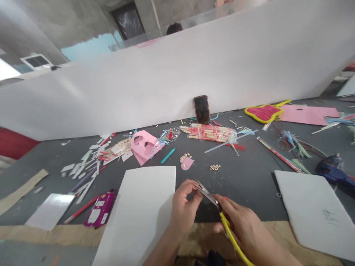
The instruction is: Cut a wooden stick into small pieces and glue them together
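Note:
My right hand (244, 227) grips yellow-handled scissors (219, 212), whose metal blades point up and left. My left hand (184, 207) is closed in a pinch right at the blade tips; what its fingers hold is too small to make out. Both hands hover over the dark table near its front edge. A white foam sheet (141, 210) lies just left of my left hand. Beyond the hands sit a small pink cut-out (188, 162) and a little heap of beads (215, 167).
A phone (201, 109) leans against the white board (177, 74) at the back. Wooden sticks in a bag (210, 133), pink card (144, 146), a teal pen (168, 156), a purple packet (100, 209), a second white sheet (313, 210), a blue glue gun (332, 168) and scraps lie about.

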`<action>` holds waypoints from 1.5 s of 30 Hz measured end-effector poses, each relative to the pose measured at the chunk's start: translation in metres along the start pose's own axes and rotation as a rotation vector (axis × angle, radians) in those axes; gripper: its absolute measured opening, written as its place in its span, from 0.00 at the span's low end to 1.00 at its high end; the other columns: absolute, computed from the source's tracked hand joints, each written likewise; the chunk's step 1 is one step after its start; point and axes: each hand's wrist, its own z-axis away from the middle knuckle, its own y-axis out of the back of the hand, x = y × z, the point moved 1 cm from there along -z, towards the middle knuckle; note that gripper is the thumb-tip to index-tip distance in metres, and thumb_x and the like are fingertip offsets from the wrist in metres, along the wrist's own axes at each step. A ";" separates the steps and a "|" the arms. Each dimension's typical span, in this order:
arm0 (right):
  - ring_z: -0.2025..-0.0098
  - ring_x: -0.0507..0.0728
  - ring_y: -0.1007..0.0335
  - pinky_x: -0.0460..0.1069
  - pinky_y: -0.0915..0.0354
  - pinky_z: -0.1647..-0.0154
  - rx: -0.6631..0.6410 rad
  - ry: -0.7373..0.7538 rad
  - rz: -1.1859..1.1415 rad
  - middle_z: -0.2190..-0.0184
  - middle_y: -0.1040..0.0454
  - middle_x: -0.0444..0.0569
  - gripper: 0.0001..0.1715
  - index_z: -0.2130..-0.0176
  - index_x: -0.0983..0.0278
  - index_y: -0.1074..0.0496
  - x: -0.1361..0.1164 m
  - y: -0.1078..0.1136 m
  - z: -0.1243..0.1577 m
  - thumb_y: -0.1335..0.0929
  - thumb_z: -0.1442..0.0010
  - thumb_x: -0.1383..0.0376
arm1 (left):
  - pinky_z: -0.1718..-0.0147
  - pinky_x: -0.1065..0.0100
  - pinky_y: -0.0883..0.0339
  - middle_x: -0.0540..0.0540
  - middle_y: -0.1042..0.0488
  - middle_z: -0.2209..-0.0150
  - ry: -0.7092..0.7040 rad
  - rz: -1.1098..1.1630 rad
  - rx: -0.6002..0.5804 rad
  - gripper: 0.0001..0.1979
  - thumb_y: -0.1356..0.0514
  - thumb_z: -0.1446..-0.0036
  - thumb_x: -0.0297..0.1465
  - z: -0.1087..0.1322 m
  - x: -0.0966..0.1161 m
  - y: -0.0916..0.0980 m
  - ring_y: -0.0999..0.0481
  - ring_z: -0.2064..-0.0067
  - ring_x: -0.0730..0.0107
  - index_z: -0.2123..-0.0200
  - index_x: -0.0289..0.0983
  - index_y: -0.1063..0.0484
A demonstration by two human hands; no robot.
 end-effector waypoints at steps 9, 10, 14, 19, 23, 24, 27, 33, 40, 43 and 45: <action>0.72 0.56 0.25 0.47 0.34 0.73 -0.018 -0.026 -0.035 0.68 0.23 0.49 0.18 0.50 0.62 0.34 0.000 -0.005 -0.009 0.40 0.34 0.56 | 0.62 0.70 0.36 0.48 0.30 0.68 0.006 -0.057 0.074 0.10 0.42 0.41 0.35 0.001 0.000 0.002 0.29 0.63 0.68 0.73 0.37 0.31; 0.71 0.56 0.25 0.47 0.34 0.72 -0.020 -0.026 -0.035 0.67 0.23 0.50 0.18 0.49 0.62 0.35 0.000 -0.005 -0.010 0.40 0.35 0.56 | 0.61 0.69 0.36 0.48 0.29 0.67 0.003 -0.069 0.090 0.09 0.42 0.41 0.34 0.001 -0.001 0.004 0.29 0.62 0.68 0.72 0.37 0.31; 0.64 0.59 0.24 0.50 0.31 0.66 -0.010 -0.008 -0.026 0.60 0.24 0.56 0.26 0.44 0.64 0.37 -0.001 -0.003 -0.014 0.38 0.37 0.54 | 0.58 0.66 0.36 0.46 0.27 0.65 -0.040 -0.145 0.151 0.08 0.43 0.41 0.33 0.002 -0.004 0.007 0.28 0.60 0.66 0.71 0.37 0.28; 0.59 0.63 0.25 0.54 0.29 0.61 -0.015 0.007 -0.024 0.55 0.26 0.58 0.38 0.42 0.64 0.37 -0.001 0.003 -0.017 0.33 0.45 0.47 | 0.59 0.64 0.33 0.44 0.26 0.65 -0.055 -0.133 0.155 0.08 0.43 0.42 0.33 0.002 -0.004 0.007 0.26 0.60 0.63 0.71 0.37 0.27; 0.59 0.62 0.25 0.54 0.29 0.61 -0.009 0.005 -0.038 0.56 0.25 0.58 0.36 0.42 0.65 0.37 0.001 0.004 -0.017 0.35 0.42 0.46 | 0.60 0.66 0.33 0.45 0.27 0.67 -0.049 -0.087 0.103 0.10 0.42 0.42 0.34 -0.002 -0.001 0.005 0.26 0.62 0.64 0.73 0.37 0.28; 0.60 0.62 0.25 0.53 0.29 0.62 -0.011 0.009 -0.051 0.56 0.25 0.58 0.35 0.42 0.65 0.37 0.002 0.003 -0.016 0.36 0.41 0.46 | 0.61 0.66 0.33 0.45 0.27 0.67 -0.037 -0.075 0.085 0.10 0.43 0.41 0.34 -0.003 0.000 0.004 0.27 0.62 0.65 0.73 0.37 0.28; 0.63 0.61 0.24 0.51 0.30 0.65 -0.021 0.013 -0.075 0.58 0.24 0.58 0.33 0.44 0.66 0.37 0.005 0.003 -0.015 0.39 0.38 0.47 | 0.61 0.67 0.34 0.45 0.28 0.68 0.004 -0.055 0.052 0.11 0.43 0.41 0.35 -0.005 0.001 0.000 0.28 0.63 0.65 0.73 0.37 0.29; 0.72 0.56 0.26 0.48 0.34 0.72 -0.037 -0.042 -0.094 0.68 0.23 0.51 0.22 0.51 0.64 0.33 0.007 0.007 -0.015 0.41 0.34 0.51 | 0.58 0.64 0.35 0.45 0.27 0.66 -0.014 -0.144 0.077 0.08 0.42 0.42 0.34 -0.004 0.001 -0.006 0.27 0.60 0.63 0.71 0.37 0.28; 0.69 0.57 0.26 0.48 0.34 0.71 -0.057 -0.081 -0.063 0.63 0.24 0.54 0.21 0.49 0.65 0.35 0.008 0.007 -0.012 0.39 0.35 0.54 | 0.55 0.59 0.37 0.46 0.24 0.66 -0.181 -0.379 0.162 0.08 0.43 0.41 0.31 -0.003 0.000 -0.008 0.26 0.60 0.63 0.72 0.39 0.28; 0.67 0.59 0.26 0.51 0.32 0.69 -0.051 -0.072 -0.055 0.61 0.25 0.56 0.25 0.47 0.66 0.37 0.009 0.005 -0.011 0.40 0.35 0.52 | 0.54 0.59 0.39 0.46 0.24 0.66 -0.213 -0.430 0.158 0.09 0.44 0.40 0.30 -0.002 0.001 -0.007 0.26 0.60 0.63 0.73 0.39 0.28; 0.64 0.61 0.26 0.52 0.31 0.66 -0.038 -0.046 -0.067 0.60 0.25 0.57 0.29 0.45 0.67 0.38 0.009 0.004 -0.011 0.39 0.37 0.50 | 0.54 0.58 0.39 0.46 0.24 0.66 -0.208 -0.427 0.157 0.10 0.45 0.40 0.30 0.000 0.001 -0.006 0.26 0.60 0.63 0.72 0.39 0.28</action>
